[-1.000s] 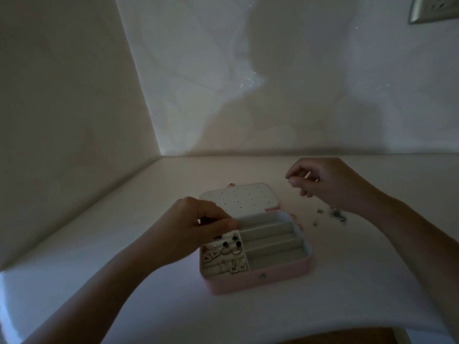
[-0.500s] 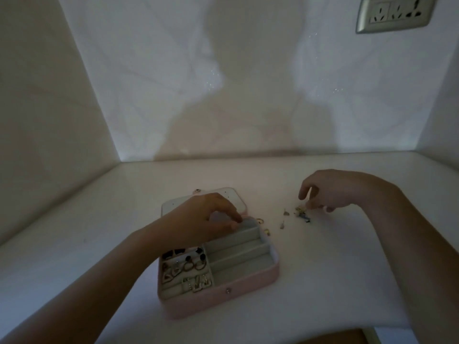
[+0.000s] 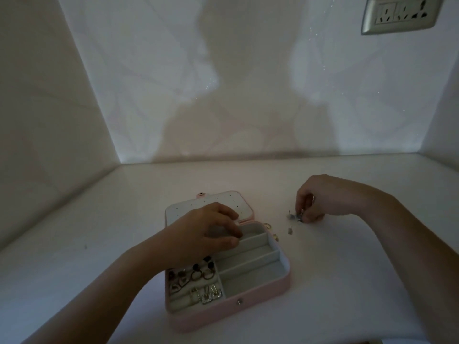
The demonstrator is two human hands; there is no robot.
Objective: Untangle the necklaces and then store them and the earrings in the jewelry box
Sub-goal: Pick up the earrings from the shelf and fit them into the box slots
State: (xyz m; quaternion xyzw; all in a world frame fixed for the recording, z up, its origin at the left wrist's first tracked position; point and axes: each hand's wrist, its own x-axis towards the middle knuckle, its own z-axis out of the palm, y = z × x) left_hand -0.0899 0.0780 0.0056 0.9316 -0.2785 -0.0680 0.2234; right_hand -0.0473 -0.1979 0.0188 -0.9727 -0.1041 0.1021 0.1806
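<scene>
Jewelry box [image 3: 260, 297] near table [image 3: 347, 294] front edge

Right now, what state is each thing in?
Jewelry box, open, lid laid back flat.
Left hand, fingers curled over the box's rear compartment; grip unclear.
Right hand, pinching loose earrings on the table.
Stored earrings, resting in the box's left compartments.
Wall socket, nothing plugged in.

domestic interior, dim light: white built-in shelf [image 3: 347, 281] in a walled alcove, wall socket plate [image 3: 400, 14] at upper right, pink jewelry box [image 3: 248, 309] of personal accessories.
</scene>
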